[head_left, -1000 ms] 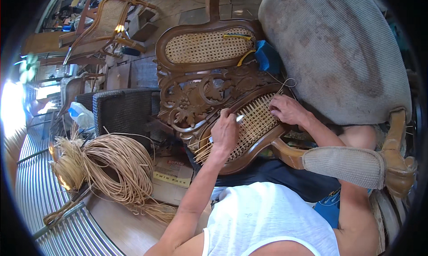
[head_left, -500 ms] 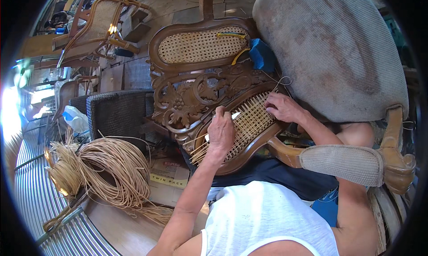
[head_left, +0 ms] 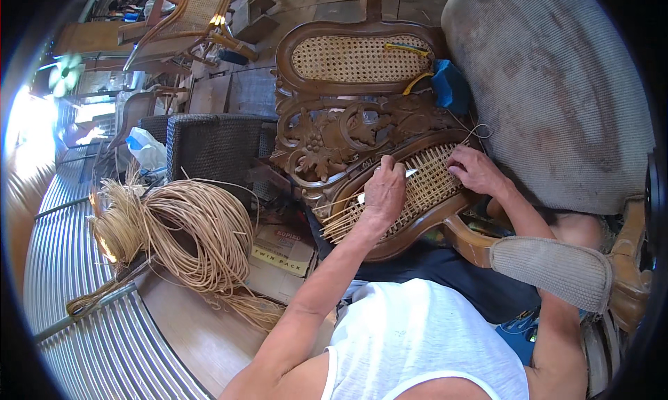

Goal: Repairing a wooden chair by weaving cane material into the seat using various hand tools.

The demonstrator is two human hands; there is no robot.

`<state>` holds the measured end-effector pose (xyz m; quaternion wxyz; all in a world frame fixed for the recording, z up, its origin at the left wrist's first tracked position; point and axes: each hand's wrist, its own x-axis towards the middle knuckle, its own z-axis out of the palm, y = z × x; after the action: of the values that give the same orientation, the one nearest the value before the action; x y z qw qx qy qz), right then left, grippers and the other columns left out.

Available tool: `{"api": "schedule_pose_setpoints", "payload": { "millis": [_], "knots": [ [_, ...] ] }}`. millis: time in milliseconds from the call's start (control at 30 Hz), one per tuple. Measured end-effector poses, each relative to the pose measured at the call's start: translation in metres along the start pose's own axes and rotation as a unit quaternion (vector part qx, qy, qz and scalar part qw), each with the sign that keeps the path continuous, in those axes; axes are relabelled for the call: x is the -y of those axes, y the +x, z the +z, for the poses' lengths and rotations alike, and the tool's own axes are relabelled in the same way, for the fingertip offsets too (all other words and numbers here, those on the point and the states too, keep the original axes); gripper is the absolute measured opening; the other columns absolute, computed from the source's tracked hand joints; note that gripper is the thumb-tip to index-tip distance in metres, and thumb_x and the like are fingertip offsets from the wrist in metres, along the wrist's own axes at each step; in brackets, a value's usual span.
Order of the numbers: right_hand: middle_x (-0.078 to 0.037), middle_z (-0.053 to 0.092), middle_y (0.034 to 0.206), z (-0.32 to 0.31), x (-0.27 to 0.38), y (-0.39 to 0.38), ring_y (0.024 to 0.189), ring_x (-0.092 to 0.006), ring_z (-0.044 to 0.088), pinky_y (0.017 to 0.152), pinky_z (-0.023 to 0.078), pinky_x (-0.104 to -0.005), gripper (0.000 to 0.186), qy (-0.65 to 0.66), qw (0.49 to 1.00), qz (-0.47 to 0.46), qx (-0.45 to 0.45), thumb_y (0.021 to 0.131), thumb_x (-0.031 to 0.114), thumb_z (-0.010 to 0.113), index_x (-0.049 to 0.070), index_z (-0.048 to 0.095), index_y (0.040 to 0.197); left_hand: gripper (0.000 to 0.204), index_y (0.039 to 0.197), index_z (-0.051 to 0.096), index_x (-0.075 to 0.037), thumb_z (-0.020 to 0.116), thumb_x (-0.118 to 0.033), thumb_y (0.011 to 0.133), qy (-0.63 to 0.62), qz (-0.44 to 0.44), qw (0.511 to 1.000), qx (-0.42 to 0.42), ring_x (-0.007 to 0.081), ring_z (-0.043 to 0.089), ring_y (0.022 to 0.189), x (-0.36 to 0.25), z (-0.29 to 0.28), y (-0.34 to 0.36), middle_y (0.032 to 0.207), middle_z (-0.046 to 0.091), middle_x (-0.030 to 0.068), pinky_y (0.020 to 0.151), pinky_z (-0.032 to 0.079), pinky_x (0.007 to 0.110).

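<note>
Cane panel: half-woven (head_left: 433,185), set in the lower oval of a carved wooden chair back (head_left: 313,144) tilted over the lap; loose strand ends (head_left: 337,226) poke out at its left end.
Left hand: (head_left: 387,192) curled closed over the weave, seemingly round a white tool (head_left: 410,173) that peeks out on both sides.
Right hand: (head_left: 477,171) half curled, fingertips at the panel's right end; can't tell if it's actually pinching a strand.
Weaving tips: looks like strands are being threaded over-under, so imo keep each one flat, snug it against its neighbour and don't yank. Dry cane can split, and a skipped crossing would probably throw off the pattern.
Reference: the finished cane oval (head_left: 341,60) up top is a handy guide for even holes.
Material stash: big rattan coil (head_left: 209,243) on the left, beside a cardboard box (head_left: 278,261).
Surroundings: stained upholstered cushion (head_left: 550,87) looming right, padded armrest (head_left: 557,269) over the right arm, dark wicker chair (head_left: 209,149) to the left.
Room: cluttered workshop, plank floor (head_left: 334,11), corrugated metal sheet (head_left: 132,351), fan (head_left: 65,76) by the bright opening.
</note>
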<state>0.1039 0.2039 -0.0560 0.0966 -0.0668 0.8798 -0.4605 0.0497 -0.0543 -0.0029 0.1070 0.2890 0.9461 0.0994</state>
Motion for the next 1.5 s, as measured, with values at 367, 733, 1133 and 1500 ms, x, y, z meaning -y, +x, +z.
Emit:
{"api": "schedule_pose_setpoints", "payload": {
  "millis": [367, 733, 1133, 1500],
  "knots": [
    [-0.02, 0.061, 0.114, 0.0, -0.026, -0.002, 0.111, -0.0373, 0.061, 0.097, 0.049, -0.0435, 0.028, -0.044, 0.998, 0.036, -0.041, 0.092, 0.015, 0.063, 0.0, 0.066, 0.116, 0.026, 0.116, 0.07, -0.011, 0.071, -0.017, 0.09, 0.045, -0.08, 0.996, 0.01, 0.0328, 0.067, 0.095, 0.045, -0.062, -0.055, 0.107, 0.062, 0.0114, 0.08, 0.055, 0.044],
    [-0.019, 0.065, 0.111, -0.001, -0.012, 0.006, 0.107, -0.0368, 0.064, 0.095, 0.051, -0.043, 0.031, -0.027, 0.998, 0.053, -0.016, 0.093, 0.023, 0.063, 0.001, 0.068, 0.114, 0.016, 0.101, 0.072, -0.005, 0.074, -0.016, 0.09, -0.092, -0.051, 0.994, -0.04, 0.032, 0.063, 0.079, 0.058, -0.079, -0.072, 0.094, 0.064, 0.0135, 0.075, 0.051, 0.04],
    [-0.01, 0.073, 0.11, 0.023, 0.053, 0.085, 0.106, -0.0202, 0.067, 0.094, 0.052, -0.0338, 0.035, 0.225, 0.963, -0.057, 0.138, 0.097, 0.026, 0.066, 0.002, 0.068, 0.121, 0.02, 0.097, 0.073, 0.003, 0.075, -0.016, 0.092, -0.126, -0.226, 0.966, 0.0, 0.0087, 0.052, 0.071, 0.045, -0.162, -0.06, 0.077, 0.063, 0.0024, 0.066, 0.045, 0.026],
    [0.003, 0.067, 0.088, 0.051, 0.076, 0.091, 0.083, -0.006, 0.062, 0.078, 0.051, -0.024, 0.017, 0.553, 0.811, -0.049, 0.187, 0.1, 0.021, 0.068, 0.004, 0.068, 0.101, 0.021, 0.099, 0.07, 0.002, 0.073, -0.019, 0.096, -0.257, -0.188, 0.947, -0.044, 0.0047, 0.051, 0.076, 0.035, -0.174, -0.036, 0.083, 0.063, -0.0025, 0.071, 0.045, 0.022]
  ]
}}
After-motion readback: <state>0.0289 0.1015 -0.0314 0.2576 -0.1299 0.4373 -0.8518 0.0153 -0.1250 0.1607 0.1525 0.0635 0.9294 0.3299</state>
